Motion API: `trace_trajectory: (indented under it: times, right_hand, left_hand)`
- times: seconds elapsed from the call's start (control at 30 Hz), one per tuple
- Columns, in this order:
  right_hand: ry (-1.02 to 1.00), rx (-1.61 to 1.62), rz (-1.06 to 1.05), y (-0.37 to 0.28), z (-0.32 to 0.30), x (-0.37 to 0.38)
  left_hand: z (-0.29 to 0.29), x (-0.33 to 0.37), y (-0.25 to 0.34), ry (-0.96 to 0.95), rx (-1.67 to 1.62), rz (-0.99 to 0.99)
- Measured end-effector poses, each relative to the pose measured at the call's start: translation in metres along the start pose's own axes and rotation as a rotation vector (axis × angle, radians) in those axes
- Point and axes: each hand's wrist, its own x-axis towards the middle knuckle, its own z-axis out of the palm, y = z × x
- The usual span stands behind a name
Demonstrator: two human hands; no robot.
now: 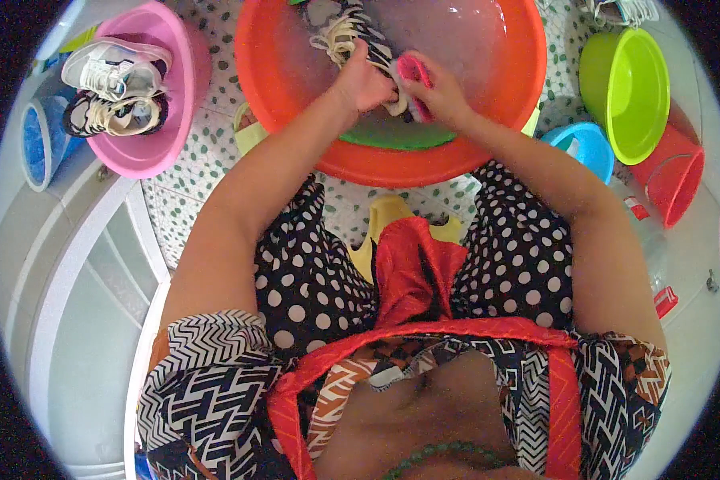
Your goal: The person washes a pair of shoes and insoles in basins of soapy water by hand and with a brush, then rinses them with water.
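A black-and-white sneaker (344, 34) with cream laces lies tilted in a large orange basin (258, 90) of cloudy water. My left hand (368, 84) grips the sneaker, its thumb raised and the other fingers partly hidden. Closed around a pink scrub brush (414, 69), my right hand (442, 98) presses the pale bristles against the sneaker's near end. Under both hands, a green curved piece (396, 138) shows along the basin's near inner side.
At the left, a pink basin (186, 96) holds more sneakers (116, 72), with a blue bucket (34, 144) beside it. Right of me stand a lime-green basin (648, 96), a blue basin (596, 144), a red bucket (684, 176) and a clear plastic bottle (650, 240). A white-framed glass panel (96, 280) is near my left.
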Motion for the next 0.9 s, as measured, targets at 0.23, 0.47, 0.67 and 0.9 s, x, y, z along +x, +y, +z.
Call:
trace_trajectory:
  times: [0.23,0.47,0.67,0.9]
  right_hand:
    - [-0.043,0.253,0.425,0.025,-0.025,-0.047]
    - [0.331,0.672,0.57,0.024,-0.015,-0.049]
    - [0.358,0.136,-0.048,0.014,-0.022,-0.014]
    - [0.26,-0.169,0.311,0.009,-0.049,0.073]
  left_hand:
    - [0.009,0.009,-0.007,0.122,-0.039,0.059]
    - [0.022,0.025,-0.036,0.278,0.894,0.161]
    - [0.022,0.038,-0.029,0.267,1.028,0.127]
    - [0.018,0.026,-0.021,0.21,2.051,0.365]
